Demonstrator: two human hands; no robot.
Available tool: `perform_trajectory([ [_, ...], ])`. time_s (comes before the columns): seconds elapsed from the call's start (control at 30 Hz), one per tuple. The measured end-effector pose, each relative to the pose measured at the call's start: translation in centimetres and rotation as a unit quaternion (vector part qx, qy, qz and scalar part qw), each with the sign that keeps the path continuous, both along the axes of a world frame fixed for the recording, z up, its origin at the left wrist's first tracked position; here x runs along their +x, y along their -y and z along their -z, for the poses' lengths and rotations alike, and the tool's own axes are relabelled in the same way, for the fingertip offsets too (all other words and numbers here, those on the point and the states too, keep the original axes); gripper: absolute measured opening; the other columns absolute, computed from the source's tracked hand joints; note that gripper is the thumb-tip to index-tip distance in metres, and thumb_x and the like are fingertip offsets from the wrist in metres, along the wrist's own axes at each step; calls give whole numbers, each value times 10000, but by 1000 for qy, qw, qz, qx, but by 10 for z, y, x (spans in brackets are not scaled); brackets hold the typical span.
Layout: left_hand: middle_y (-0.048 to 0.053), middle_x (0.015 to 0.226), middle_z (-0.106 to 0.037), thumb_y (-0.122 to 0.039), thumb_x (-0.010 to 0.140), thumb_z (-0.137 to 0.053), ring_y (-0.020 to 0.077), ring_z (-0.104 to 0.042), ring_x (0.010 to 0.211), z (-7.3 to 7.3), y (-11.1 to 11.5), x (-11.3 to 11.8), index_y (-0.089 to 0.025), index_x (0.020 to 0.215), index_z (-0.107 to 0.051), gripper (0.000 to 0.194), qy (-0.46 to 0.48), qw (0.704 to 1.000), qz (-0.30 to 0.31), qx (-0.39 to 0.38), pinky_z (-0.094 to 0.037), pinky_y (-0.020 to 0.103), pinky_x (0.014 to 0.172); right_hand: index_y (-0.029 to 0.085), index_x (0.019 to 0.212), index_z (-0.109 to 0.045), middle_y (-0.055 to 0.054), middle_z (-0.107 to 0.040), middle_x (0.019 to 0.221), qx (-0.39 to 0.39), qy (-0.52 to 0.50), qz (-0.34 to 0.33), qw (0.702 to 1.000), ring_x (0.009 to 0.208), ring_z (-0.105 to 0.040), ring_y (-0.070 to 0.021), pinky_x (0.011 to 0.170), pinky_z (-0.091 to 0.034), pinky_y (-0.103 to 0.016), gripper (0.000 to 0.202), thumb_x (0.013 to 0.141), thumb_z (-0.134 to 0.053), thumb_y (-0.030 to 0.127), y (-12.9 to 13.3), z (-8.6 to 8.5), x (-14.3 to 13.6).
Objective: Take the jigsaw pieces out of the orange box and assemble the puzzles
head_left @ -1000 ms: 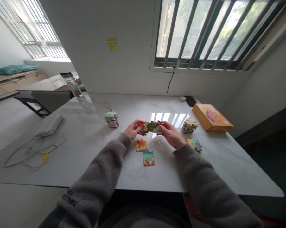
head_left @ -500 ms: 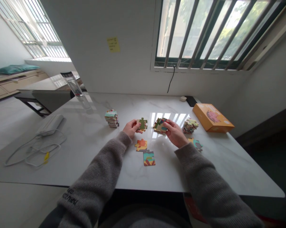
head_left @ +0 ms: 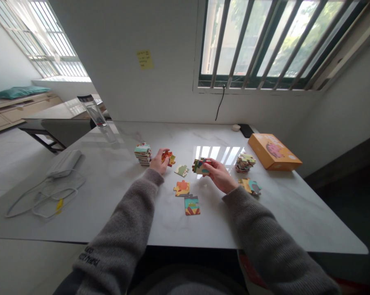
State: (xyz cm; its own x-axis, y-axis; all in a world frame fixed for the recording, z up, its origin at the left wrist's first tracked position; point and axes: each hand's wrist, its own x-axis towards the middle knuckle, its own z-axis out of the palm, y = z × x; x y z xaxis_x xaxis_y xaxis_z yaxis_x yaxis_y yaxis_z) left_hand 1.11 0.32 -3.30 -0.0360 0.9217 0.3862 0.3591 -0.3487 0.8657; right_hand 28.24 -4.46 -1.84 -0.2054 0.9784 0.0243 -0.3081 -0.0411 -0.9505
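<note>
My left hand (head_left: pixel 160 161) is closed on a red and yellow puzzle piece (head_left: pixel 170 159), between the left stack and the loose pieces. Just right of it a pale puzzle piece with a green shape (head_left: pixel 182 170) lies on the table. My right hand (head_left: pixel 218 174) grips a small pile of puzzle pieces (head_left: pixel 200 166) by its right side. Nearer to me lie an orange and yellow piece (head_left: pixel 181 189) and a teal piece with a green animal (head_left: pixel 192 205), their corners close together. Yellow and teal pieces (head_left: pixel 250 186) lie by my right wrist.
Stacks of puzzle pieces stand left (head_left: pixel 143 154) and right (head_left: pixel 245 162). An orange box (head_left: pixel 273 151) and a black phone-like object (head_left: pixel 246 130) are at back right. A clear bottle (head_left: pixel 94 111) stands back left; a white power strip (head_left: pixel 63 163) with a coiled cable lies left on the marble-patterned table (head_left: pixel 117 213).
The piece with the green shape has left my left hand and lies on the table. My left hand has moved left with the red and yellow piece. My right hand has shifted slightly left.
</note>
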Motion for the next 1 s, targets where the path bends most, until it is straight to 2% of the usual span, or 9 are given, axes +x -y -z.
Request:
perform_trajectory([
  [0.07,9,821,-673,-264,798,-692,154,-681,691,-2,2,6,-206,1319,-489,562,92,995,43,-15,-574,286,703,198,1002,-677,-45,-690,926,8,14,-10,1000,771,-638,-159,596,-467,-272,344,732,-781,385,1,1,-2],
  [0.13,5,808,-684,-313,798,-721,169,-707,701,-2,8,18,-193,1402,-381,704,158,979,113,-57,-599,323,714,200,1027,-684,-48,-699,940,16,22,-15,1000,784,-641,-163,606,-475,-275,366,736,-778,402,1,3,-5],
  [0.23,52,881,-721,-378,749,-790,196,-727,759,1,16,38,-153,1330,-447,711,195,953,201,-118,-613,358,743,210,1061,-681,-36,-703,945,18,22,-7,1000,783,-641,-162,607,-487,-273,406,727,-790,414,1,4,-7],
  [0.3,77,901,-733,-435,695,-832,206,-727,770,5,20,48,-120,1160,-555,626,203,944,219,-141,-613,350,734,214,1058,-669,-24,-702,924,17,17,1,1000,756,-638,-152,598,-496,-269,419,718,-803,418,0,5,-7],
  [0.4,79,873,-740,-502,640,-856,213,-724,748,8,22,54,-114,980,-604,574,206,940,221,-158,-609,339,697,214,996,-640,-7,-700,877,17,4,10,1000,719,-637,-142,586,-506,-262,403,707,-819,429,0,7,-8],
  [0.67,63,863,-734,-483,627,-873,214,-725,750,5,25,53,-133,943,-613,538,183,944,223,-158,-612,356,702,226,932,-615,-4,-694,898,20,5,13,1000,772,-666,-164,645,-559,-300,365,715,-814,441,1,10,-11],
  [0.83,20,767,-701,-464,606,-876,193,-708,657,5,27,53,-134,907,-618,516,177,943,209,-189,-605,334,624,231,951,-606,-9,-704,918,25,35,17,999,781,-668,-164,625,-552,-285,356,734,-791,444,3,13,-13],
  [0.93,14,722,-695,-457,591,-878,187,-696,606,9,22,48,-130,877,-627,501,167,950,181,-194,-589,320,583,223,953,-597,-15,-707,915,33,63,41,997,770,-661,-157,573,-526,-252,352,742,-771,444,1,15,-11],
  [1.0,17,706,-701,-451,559,-891,183,-690,602,11,15,42,-126,867,-639,514,171,957,139,-189,-580,312,591,217,945,-595,-21,-698,924,26,67,65,995,770,-662,-165,553,-526,-258,363,726,-775,444,-2,15,-7],
])
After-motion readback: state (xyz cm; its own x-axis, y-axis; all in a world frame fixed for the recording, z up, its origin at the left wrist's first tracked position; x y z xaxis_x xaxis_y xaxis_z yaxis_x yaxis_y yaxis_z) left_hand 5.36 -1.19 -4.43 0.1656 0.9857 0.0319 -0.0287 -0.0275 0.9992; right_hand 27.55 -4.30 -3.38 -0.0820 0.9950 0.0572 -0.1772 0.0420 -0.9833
